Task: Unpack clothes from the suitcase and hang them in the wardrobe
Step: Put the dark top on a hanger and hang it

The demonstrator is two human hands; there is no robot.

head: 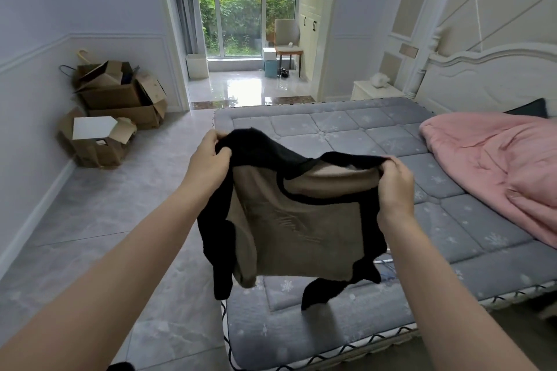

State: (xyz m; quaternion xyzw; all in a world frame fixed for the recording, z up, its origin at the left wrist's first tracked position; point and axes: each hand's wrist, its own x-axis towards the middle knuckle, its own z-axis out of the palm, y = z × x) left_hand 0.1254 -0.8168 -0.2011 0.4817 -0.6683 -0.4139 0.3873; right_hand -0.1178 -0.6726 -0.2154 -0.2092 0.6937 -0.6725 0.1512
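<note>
- Left hand [209,156] closed, fingers pinching the black shoulder edge of the garment [295,220], held up at the left.
- Right hand [396,187] closed too, fingers curled over the black neckline/shoulder edge on the other side.
- Garment is tan in the body with black trim and black sleeves; spread between both hands, hanging free in the air, inside of the neck opening facing the camera.
- Black sleeves dangle at the lower left and lower right; lower ends hang in front of the bed [346,135], contact with it cannot be told.
- Both forearms bare, stretched forward from the bottom corners of the view.
- Bed has a grey quilted mattress cover with a snowflake pattern, no sheet on it.
- Pink blanket [494,166] bunched on the right side of the bed, near the white headboard [488,78].
- Dark pillow [530,107] partly seen behind the blanket.
- White nightstand [375,90] beside the headboard, a small white object on top.
- Floor [114,214] is pale grey glossy tile.
- Pile of open cardboard boxes [117,105] against the left wall.
- Far end: tall window [244,6] with greenery outside, chair [287,39] in front of it, cream cabinet doors [313,3] at the right of the window.
- Suitcase not in view.
</note>
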